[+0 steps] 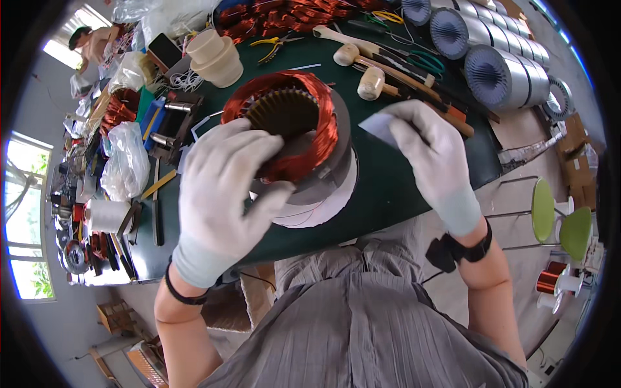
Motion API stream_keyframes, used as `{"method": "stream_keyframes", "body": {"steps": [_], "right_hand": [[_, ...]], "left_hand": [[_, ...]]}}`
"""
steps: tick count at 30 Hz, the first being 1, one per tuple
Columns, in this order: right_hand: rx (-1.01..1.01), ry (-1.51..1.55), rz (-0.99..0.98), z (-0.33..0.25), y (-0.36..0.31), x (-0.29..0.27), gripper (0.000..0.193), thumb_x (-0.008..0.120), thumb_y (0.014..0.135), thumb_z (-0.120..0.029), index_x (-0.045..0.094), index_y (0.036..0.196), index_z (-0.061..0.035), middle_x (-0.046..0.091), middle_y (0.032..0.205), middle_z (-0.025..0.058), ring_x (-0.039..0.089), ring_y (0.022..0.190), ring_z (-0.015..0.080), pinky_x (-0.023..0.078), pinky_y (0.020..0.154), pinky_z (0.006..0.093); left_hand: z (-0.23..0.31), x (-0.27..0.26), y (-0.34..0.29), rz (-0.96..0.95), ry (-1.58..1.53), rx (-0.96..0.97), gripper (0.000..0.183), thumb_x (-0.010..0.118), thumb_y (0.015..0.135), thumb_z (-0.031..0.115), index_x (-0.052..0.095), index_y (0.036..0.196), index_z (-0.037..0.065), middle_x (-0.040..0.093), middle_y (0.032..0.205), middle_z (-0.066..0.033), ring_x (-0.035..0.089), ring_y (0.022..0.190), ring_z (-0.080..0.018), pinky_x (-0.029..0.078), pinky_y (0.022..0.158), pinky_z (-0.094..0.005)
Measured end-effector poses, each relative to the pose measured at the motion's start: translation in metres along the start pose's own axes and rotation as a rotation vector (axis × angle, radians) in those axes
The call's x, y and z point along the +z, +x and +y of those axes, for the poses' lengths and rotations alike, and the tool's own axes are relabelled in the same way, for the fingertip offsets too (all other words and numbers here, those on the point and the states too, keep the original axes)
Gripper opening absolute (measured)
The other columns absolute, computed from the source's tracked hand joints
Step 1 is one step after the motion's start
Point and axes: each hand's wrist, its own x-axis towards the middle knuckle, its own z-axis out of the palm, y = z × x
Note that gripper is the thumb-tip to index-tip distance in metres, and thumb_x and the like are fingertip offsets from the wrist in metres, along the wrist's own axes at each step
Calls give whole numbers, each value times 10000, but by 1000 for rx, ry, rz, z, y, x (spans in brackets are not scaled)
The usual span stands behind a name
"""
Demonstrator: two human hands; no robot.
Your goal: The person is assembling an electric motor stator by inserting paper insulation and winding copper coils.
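Note:
A motor stator [336, 155] with orange-red copper wire windings [326, 139] around its slotted bore stands on a round white base [323, 210] in front of me. My left hand [223, 187], in a white glove, is at the stator's left side. Its fingers reach over the winding's rim with the thumb spread apart at the front; whether they press on the wire is hard to tell. To the right of the stator, my gloved right hand [427, 145] pinches a small pale sheet [378, 127] between thumb and fingers, away from the windings.
Mallets [372, 84], yellow-handled pliers [275, 46] and more copper coils [284, 16] lie along the back of the green table [381, 187]. Silver stator cores [504, 77] stand at back right. Cream plastic cups [217, 58], a plastic bag [126, 161] and a white spool [110, 215] crowd the left.

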Motion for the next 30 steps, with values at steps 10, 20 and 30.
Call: {"method": "stream_keyframes", "body": {"steps": [10,20,30], "right_hand": [[-128,-241,-37,4,42,7,161,593,986,-150,661,1034,-12,666,857,179,663,814,342,516,736,373],[-184,-184,-12,-5,52,36,141,606,1012,-103,659,996,26,675,826,62,618,742,92,522,706,266],[58,-174,-84,13,75,25,200,615,1042,-196,668,1030,-4,602,815,-32,511,692,44,424,628,203]], "left_hand": [[1,8,22,-138,-176,-33,271,675,869,196,712,1077,27,690,918,-130,666,885,-326,514,878,-406],[-124,74,87,5,-610,114,264,609,968,205,711,1103,2,730,925,-113,696,838,-261,531,788,-327],[-105,39,71,-103,-732,-106,290,585,1015,180,698,1113,-69,711,858,-128,659,777,-183,525,731,-316]]}}
